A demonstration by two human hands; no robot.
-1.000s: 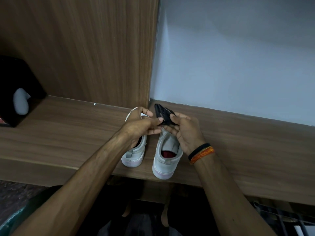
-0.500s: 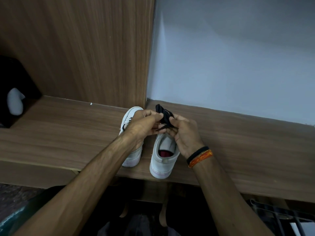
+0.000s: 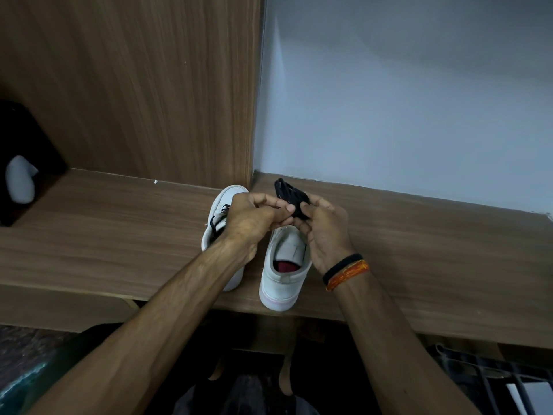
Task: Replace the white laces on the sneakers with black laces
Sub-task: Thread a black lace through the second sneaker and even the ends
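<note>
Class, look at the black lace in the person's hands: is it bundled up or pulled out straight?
Bundled. The black lace sits as a folded bunch of loops, pinched between the left hand and right hand above the sneakers.

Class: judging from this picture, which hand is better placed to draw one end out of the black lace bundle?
Probably the left hand: it pinches at the bundle's edge, while the right hand grips its body.

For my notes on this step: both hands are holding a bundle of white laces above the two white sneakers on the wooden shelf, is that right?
Not quite: the bundle is black, not white. The head view shows the left hand and the right hand pinching the black laces above the two white sneakers on the wooden shelf.
</note>
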